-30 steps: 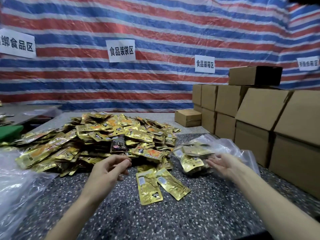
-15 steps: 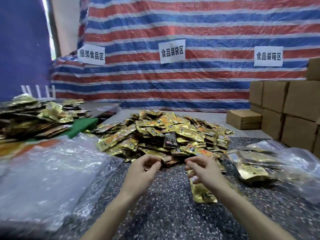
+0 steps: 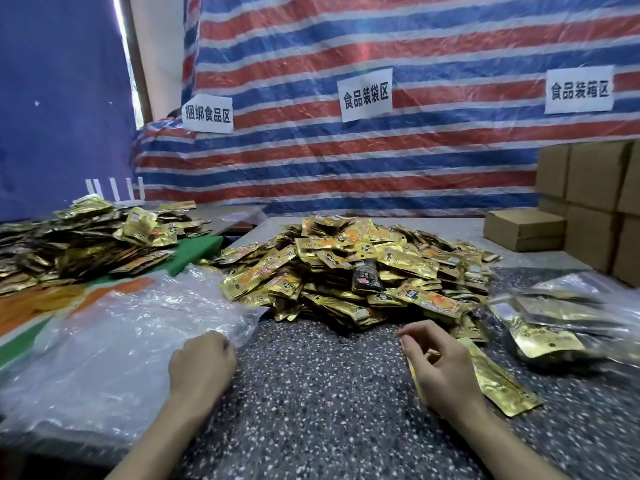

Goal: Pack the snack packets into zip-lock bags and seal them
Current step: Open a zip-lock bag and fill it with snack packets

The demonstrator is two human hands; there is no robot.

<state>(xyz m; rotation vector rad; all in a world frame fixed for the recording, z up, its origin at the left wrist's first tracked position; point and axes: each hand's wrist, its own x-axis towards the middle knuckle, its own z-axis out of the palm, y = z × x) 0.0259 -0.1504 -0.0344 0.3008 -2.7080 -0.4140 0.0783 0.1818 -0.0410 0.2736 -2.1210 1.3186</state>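
A clear zip-lock bag at the right of the table is filled with gold packets; empty bags are spread at the left, cardboard boxes stacked behind. The heap of snack packets — gold crinkled foil — is piled mid-table. The left hand is curled at the empty bags' edge — whether one is gripped cannot be told. The right hand is poised over a loose packet, fingers loosely curled, nothing held.
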